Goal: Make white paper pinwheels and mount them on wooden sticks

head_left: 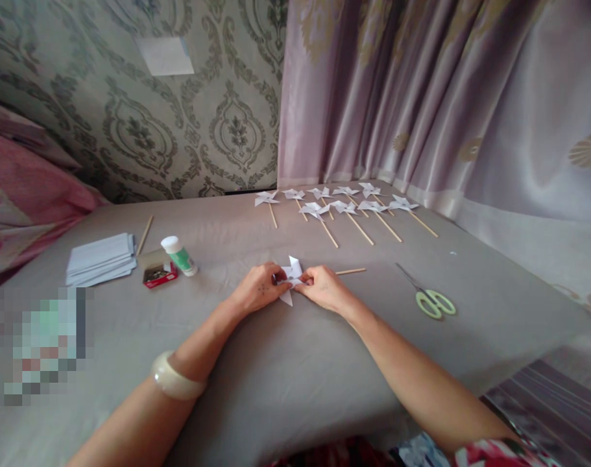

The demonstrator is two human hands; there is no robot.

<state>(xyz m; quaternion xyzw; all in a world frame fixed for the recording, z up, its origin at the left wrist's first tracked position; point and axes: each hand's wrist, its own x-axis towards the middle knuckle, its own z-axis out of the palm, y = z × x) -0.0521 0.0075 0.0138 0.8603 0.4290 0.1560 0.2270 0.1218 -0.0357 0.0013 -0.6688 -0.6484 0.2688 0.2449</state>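
Note:
Between my two hands is a white paper pinwheel (294,264), with one blade pointing up and another pointing down toward me. My left hand (260,287) grips its left side, fingers curled and thumb pressed near the centre. From the other side my right hand (324,288) pinches the pinwheel's right part with thumb and fingertips. A thin wooden stick (351,271) reaches out to the right from behind my right hand; whether it joins the pinwheel is hidden. Both hands rest low over the cloth-covered table (276,363).
Several finished pinwheels on sticks (344,207) lie at the back. Scissors (434,303) with pale green handles lie to the right. To the left are a glue stick (179,255), a red box of small metal pieces (159,275), a paper stack (102,258) and a loose stick (144,235).

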